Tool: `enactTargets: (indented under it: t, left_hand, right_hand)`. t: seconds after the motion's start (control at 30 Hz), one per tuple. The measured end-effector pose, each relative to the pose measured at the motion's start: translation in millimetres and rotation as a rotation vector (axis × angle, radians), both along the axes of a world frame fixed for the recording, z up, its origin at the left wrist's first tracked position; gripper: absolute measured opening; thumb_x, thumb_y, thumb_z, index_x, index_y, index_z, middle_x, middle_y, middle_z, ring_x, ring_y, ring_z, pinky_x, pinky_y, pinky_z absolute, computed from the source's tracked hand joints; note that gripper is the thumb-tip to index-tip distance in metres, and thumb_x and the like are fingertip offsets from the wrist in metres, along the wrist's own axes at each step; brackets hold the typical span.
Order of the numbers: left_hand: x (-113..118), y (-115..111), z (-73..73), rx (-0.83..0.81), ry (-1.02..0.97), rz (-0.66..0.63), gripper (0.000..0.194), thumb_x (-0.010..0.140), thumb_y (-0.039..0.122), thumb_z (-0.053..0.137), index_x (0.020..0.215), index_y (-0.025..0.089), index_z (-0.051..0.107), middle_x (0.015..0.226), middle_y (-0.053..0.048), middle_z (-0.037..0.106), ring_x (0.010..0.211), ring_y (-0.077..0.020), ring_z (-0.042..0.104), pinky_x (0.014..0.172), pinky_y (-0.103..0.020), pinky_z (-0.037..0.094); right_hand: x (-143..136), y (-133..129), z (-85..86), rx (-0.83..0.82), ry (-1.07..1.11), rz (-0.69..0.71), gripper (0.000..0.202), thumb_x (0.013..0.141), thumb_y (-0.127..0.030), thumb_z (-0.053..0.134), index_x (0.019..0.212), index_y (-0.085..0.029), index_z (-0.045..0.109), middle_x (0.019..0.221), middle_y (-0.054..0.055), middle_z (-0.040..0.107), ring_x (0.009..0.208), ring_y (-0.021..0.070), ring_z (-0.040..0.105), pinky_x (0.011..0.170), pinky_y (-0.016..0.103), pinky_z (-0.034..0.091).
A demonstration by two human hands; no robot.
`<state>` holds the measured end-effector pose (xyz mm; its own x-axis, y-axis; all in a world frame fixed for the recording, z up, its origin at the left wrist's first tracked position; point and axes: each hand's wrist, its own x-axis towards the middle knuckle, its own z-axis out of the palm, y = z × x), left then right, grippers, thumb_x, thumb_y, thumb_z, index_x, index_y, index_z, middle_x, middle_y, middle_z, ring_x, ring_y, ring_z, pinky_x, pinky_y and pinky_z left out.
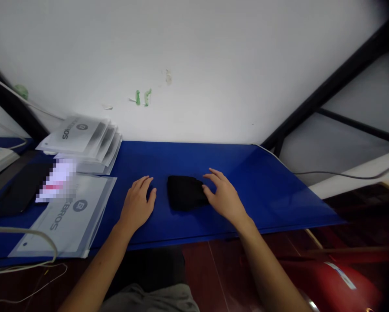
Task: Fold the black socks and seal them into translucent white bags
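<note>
A folded black cloth item [185,193] lies flat on the blue table [187,156]; its exact kind cannot be made out. To its left, my left hand [138,202] rests palm down on the tabletop, apart from the cloth, with thumb and fingers parted. On the other side, my right hand [225,195] is open too, its thumb and fingers spread at the cloth's right edge. The thumb seems to touch that edge, but nothing is gripped.
Zip bags with printed sheets [80,141] are piled at the back left, with another bag [72,216] in front. A lit phone screen [58,180] and a black flat object [18,190] lie beside them. A pale cable [41,234] loops over the near left edge. A white wall [197,86] stands behind.
</note>
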<state>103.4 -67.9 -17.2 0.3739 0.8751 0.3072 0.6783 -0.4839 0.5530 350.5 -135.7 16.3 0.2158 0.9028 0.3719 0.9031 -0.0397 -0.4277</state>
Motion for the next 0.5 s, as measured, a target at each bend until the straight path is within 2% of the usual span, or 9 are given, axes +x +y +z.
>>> enactTargets:
  t: [0.1, 0.17, 0.23, 0.33, 0.43, 0.5]
  left_hand:
    - [0, 1, -1.9, 0.013, 0.010, -0.007, 0.039, 0.094, 0.032, 0.039, 0.127, 0.016, 0.052, 0.132, -0.013, 0.055, 0.127, -0.0255, 0.046, 0.105, -0.048, 0.040]
    - [-1, 1, -2.8, 0.017, 0.018, -0.005, 0.038, 0.094, 0.031, 0.039, 0.126, 0.016, 0.052, 0.132, -0.013, 0.055, 0.127, -0.0260, 0.047, 0.105, -0.048, 0.040]
    - [-1, 1, -3.4, 0.024, 0.023, 0.000, 0.038, 0.093, 0.031, 0.040, 0.126, 0.016, 0.052, 0.132, -0.013, 0.055, 0.126, -0.0264, 0.047, 0.104, -0.049, 0.041]
    - [0, 1, -4.1, 0.034, 0.024, -0.003, 0.038, 0.093, 0.031, 0.040, 0.126, 0.016, 0.052, 0.131, -0.012, 0.056, 0.126, -0.0262, 0.048, 0.104, -0.048, 0.041]
    - [0, 2, -5.5, 0.031, 0.034, 0.002, 0.038, 0.093, 0.031, 0.040, 0.126, 0.016, 0.052, 0.132, -0.012, 0.056, 0.126, -0.0262, 0.048, 0.103, -0.049, 0.042]
    - [0, 2, -6.7, 0.030, 0.040, 0.008, 0.038, 0.093, 0.031, 0.040, 0.126, 0.016, 0.052, 0.132, -0.012, 0.056, 0.125, -0.0263, 0.048, 0.102, -0.049, 0.042]
  right_hand:
    - [-13, 2, 13.0, 0.054, -0.025, 0.286, 0.039, 0.088, -0.030, 0.052, 0.127, -0.026, 0.057, 0.147, 0.009, 0.042, 0.134, 0.0284, 0.040, 0.108, 0.054, 0.037]
    - [-19, 6, 16.2, -0.026, -0.031, 0.454, 0.040, 0.091, -0.035, 0.051, 0.130, -0.027, 0.055, 0.150, 0.007, 0.038, 0.139, 0.0263, 0.033, 0.112, 0.053, 0.031]
    - [-20, 11, 11.6, -0.132, -0.020, 0.551, 0.038, 0.092, -0.038, 0.048, 0.129, -0.028, 0.057, 0.149, 0.006, 0.040, 0.139, 0.0252, 0.033, 0.113, 0.053, 0.028]
    - [-19, 17, -5.0, -0.215, 0.042, 0.546, 0.037, 0.094, -0.037, 0.044, 0.127, -0.028, 0.059, 0.144, 0.007, 0.046, 0.136, 0.0248, 0.038, 0.112, 0.056, 0.028]
    - [-25, 17, -19.7, -0.223, 0.103, 0.424, 0.039, 0.095, -0.037, 0.039, 0.127, -0.025, 0.059, 0.143, 0.010, 0.047, 0.135, 0.0259, 0.039, 0.111, 0.057, 0.027]
    - [-34, 14, -23.1, -0.232, 0.112, 0.317, 0.044, 0.096, -0.039, 0.037, 0.131, -0.022, 0.056, 0.146, 0.013, 0.043, 0.137, 0.0280, 0.036, 0.111, 0.058, 0.026]
